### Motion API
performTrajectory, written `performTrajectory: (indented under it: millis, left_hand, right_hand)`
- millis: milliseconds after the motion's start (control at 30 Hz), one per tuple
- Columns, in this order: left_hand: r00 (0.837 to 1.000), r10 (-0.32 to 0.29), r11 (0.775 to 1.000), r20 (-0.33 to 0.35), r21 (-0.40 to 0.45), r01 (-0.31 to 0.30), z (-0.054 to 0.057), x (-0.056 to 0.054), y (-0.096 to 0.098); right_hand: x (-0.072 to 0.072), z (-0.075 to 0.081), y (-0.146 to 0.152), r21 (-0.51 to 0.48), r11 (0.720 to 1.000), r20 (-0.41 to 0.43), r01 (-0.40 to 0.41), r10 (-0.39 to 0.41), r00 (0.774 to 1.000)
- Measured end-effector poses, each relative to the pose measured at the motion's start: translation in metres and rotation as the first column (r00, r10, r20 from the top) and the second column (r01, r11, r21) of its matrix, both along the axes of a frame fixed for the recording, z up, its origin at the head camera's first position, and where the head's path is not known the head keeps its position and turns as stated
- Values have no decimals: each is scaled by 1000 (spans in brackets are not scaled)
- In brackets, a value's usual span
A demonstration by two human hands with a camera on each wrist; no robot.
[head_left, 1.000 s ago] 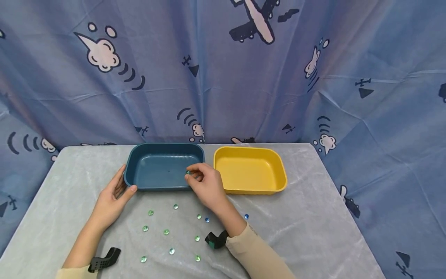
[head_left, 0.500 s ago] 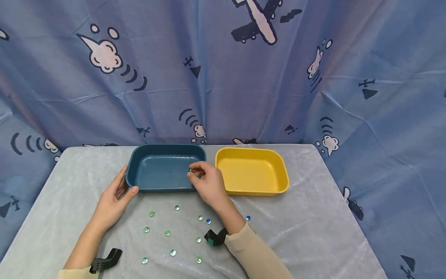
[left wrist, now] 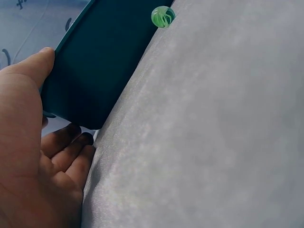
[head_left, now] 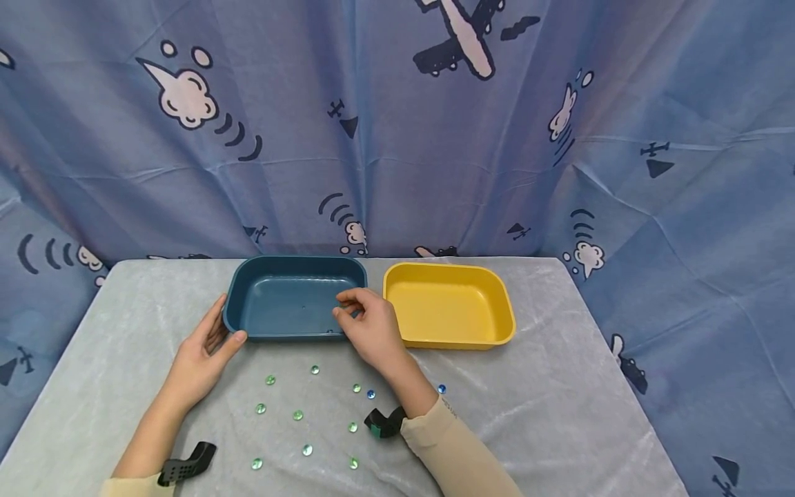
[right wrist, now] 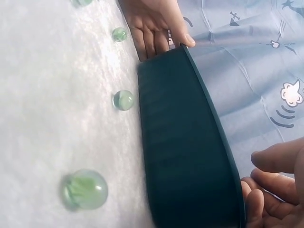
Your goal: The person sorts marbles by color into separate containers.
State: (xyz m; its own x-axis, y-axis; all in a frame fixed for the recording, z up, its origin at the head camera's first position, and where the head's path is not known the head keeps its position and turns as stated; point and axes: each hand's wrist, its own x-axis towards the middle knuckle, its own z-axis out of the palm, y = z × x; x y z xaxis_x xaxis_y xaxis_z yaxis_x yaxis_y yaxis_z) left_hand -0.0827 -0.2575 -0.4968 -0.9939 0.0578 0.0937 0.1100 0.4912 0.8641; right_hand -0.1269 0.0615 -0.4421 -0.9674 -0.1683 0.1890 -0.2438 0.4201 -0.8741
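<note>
Two parted fingertips of my right hand [head_left: 374,330] hold nothing visible; my relaxed left hand [head_left: 200,359] braces the blue tray [head_left: 279,307]. Releasing marbles [head_left: 298,415] low should curb bouncing.

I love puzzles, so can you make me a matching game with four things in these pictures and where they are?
Things:
1. left hand
2. yellow tray
3. right hand
4. green marbles

Places:
A. fingertips above the right end of the teal tray
B. scattered on the grey cloth
C. at the teal tray's left end, touching it
D. on the cloth, to the right of the teal tray

Right pairs: 1-C, 2-D, 3-A, 4-B
</note>
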Motion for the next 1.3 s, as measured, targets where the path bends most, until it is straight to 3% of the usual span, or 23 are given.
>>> performTrajectory:
  millis: [633,967,1300]
  left_hand:
    - [1000,-4,1000,0,0,4,3,1,2]
    - [1000,-7,1000,-2,5,7,-1,-3,1]
    - [1000,-6,1000,4,-12,6,-3,-1,-2]
  right_hand:
    - [5,4,5,-32,996,-14,-80,79,997]
    - [16,16,8,-46,987,-22,-152,151,988]
    - [32,21,8,-2,968,57,-250,249,967]
